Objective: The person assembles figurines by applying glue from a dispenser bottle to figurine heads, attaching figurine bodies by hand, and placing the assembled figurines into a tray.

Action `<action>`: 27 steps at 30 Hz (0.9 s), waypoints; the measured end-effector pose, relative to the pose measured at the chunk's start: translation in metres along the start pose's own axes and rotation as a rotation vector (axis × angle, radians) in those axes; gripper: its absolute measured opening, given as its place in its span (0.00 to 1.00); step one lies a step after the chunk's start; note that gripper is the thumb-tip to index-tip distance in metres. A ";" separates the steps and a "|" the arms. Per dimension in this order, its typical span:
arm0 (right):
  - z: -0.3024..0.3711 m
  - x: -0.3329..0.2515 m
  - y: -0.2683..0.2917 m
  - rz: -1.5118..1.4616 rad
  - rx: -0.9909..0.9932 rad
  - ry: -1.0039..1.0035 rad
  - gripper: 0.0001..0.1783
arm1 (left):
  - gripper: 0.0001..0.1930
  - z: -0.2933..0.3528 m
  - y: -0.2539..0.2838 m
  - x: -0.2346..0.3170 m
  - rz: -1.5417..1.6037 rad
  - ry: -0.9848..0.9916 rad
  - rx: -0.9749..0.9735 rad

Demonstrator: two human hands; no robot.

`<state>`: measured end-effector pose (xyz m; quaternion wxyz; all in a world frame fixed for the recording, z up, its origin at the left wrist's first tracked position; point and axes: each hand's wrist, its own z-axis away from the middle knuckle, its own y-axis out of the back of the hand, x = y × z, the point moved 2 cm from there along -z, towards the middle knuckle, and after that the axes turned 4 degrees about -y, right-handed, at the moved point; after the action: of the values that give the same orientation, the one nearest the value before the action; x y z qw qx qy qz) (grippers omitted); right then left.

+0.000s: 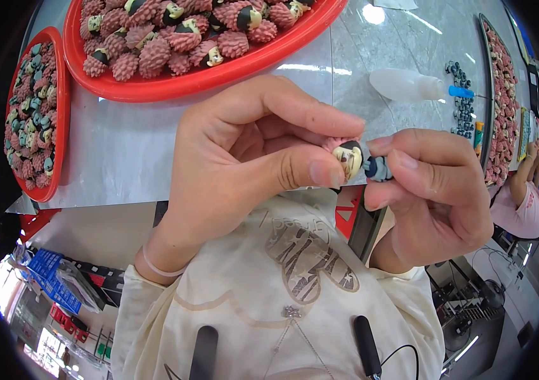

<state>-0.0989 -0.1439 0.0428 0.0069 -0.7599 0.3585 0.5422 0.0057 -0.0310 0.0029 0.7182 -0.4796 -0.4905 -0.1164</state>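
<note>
Pinched between thumb and fingers of my left hand [244,145] is a small figurine head [349,158] with a cream face, dark edging and pink hair. Close to its right, the fingertips of my right hand [437,190] grip a tiny blue-grey figurine body [378,169]. The body's narrow top points at the underside of the head; whether the two touch, I cannot tell. Both hands are raised in front of my chest, near the table's front edge. My fingers cover part of each piece.
A large red tray [136,92] of pink-haired heads stands at the back; a smaller red tray [61,126] of mixed pieces is at left. A white squeeze bottle [405,85] with a blue tip lies by rows of small dark bodies [462,104]. Farther right are a dark-rimmed tray [490,82] and another person [526,202].
</note>
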 end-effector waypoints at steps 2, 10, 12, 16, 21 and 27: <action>0.001 0.003 -0.001 -0.008 0.022 0.008 0.14 | 0.18 0.000 0.001 -0.001 -0.007 -0.010 0.002; -0.003 0.004 -0.003 0.093 -0.003 0.109 0.14 | 0.18 -0.001 0.001 0.000 -0.021 -0.012 0.002; -0.001 0.003 -0.005 0.091 0.005 0.129 0.14 | 0.18 -0.001 0.001 -0.001 -0.029 -0.025 -0.004; -0.001 0.009 -0.007 -0.050 0.039 0.005 0.13 | 0.18 -0.001 0.003 -0.003 0.002 -0.024 0.003; -0.002 0.009 -0.005 0.043 0.018 0.097 0.13 | 0.16 -0.001 0.004 -0.003 -0.083 -0.092 -0.010; -0.004 0.007 -0.004 0.099 -0.023 0.090 0.12 | 0.14 -0.002 0.004 -0.005 -0.152 -0.160 -0.025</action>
<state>-0.0920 -0.1461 0.0369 -0.0449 -0.7650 0.3893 0.5111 0.0071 -0.0318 -0.0035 0.6598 -0.4576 -0.5799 -0.1379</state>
